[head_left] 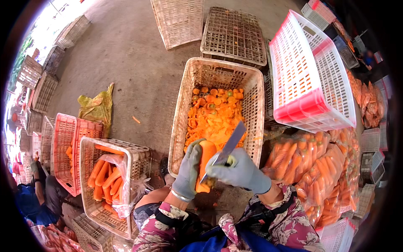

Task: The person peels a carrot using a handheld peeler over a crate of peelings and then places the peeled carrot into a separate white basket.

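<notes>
Gloved in grey, my left hand (189,171) grips a large orange carrot (206,154) from its left side. My right hand (241,171), in a matching glove, holds a metal-bladed cutting tool (232,140), whose blade points up and to the right; its lower part lies against the carrot's lower end. Its exact kind cannot be told. Both hands are over the near end of a dirty plastic crate (259,110), which contains carrot peelings and cut-off ends (214,113). To the left, a beige crate (83,176) lined with clear plastic holds whole peeled carrots (108,179).
Bagged carrots (318,170) are piled at right, below a white and red crate (299,75). Further crates (233,34) stand beyond the peelings. A red crate (64,154) and a yellow-green sack (97,107) lie at left. Another person (37,195) sits at the far left.
</notes>
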{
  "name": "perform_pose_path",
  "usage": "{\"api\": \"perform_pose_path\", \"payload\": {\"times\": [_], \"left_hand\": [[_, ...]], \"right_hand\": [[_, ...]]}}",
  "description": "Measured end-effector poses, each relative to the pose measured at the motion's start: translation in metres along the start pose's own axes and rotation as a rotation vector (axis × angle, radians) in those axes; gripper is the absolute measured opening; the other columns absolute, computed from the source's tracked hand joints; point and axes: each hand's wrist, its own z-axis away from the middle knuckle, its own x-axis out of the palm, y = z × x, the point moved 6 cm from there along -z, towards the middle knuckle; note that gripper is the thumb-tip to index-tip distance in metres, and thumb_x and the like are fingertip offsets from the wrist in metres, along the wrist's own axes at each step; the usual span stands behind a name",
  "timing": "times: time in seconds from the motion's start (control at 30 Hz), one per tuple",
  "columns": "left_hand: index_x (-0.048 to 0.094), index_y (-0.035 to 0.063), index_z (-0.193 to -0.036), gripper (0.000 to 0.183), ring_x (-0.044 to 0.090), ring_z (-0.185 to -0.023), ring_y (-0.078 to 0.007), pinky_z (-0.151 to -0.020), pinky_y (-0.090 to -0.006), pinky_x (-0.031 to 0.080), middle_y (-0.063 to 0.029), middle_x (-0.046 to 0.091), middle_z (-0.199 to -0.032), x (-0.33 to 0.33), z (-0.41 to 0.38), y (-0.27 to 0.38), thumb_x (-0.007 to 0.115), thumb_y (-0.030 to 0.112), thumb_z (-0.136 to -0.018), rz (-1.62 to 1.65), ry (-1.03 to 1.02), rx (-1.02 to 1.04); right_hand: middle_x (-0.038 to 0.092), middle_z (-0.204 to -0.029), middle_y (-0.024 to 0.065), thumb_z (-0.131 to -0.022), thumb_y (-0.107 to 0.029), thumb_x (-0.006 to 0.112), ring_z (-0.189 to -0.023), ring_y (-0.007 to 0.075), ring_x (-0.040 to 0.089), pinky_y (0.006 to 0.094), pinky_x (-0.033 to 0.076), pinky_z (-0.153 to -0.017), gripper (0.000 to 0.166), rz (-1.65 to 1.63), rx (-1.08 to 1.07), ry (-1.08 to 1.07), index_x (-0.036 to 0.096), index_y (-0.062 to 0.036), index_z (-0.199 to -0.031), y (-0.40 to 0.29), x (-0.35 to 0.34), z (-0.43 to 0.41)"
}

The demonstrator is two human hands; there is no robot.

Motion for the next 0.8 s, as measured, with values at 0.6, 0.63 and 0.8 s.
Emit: {"api": "perform_pose_path", "payload": {"times": [0.6,0.63,0.8], "left_hand": [[0.033,0.0102,-0.146,0.066,0.063,-0.107,-0.0292,-0.090,-0.0417,0.056,-0.0142,0.057,-0.124,0.011,0.008,0.008,0.055,0.048,-0.097,0.148,-0.075,-0.025],[0.034,0.0098,-0.146,0.064,0.062,-0.107,-0.0280,-0.092,-0.0413,0.056,-0.0136,0.057,-0.124,0.003,0.007,0.005,0.054,0.048,-0.098,0.163,-0.048,-0.035],[0.040,0.0065,-0.139,0.053,0.066,-0.091,-0.0239,-0.077,-0.0381,0.059,-0.0117,0.061,-0.112,-0.001,0.004,-0.001,0.046,0.045,-0.103,-0.015,-0.021,-0.085]], "right_hand": [[0.066,-0.076,0.0009,-0.092,-0.022,0.070,-0.060,0.0047,0.055,0.0220,0.045,-0.053,0.021,0.021,-0.032,0.234,0.071,-0.0012,-0.095,-0.016,-0.041,-0.004],[0.067,-0.076,0.0011,-0.092,-0.021,0.070,-0.062,0.0048,0.056,0.0225,0.046,-0.055,0.020,0.005,-0.011,0.105,0.071,-0.0012,-0.096,-0.016,-0.021,-0.001],[0.067,-0.073,0.0004,-0.091,-0.016,0.070,-0.062,0.0045,0.056,0.0224,0.044,-0.054,0.015,-0.010,0.003,0.009,0.072,-0.0012,-0.092,-0.008,0.002,-0.001]]}}
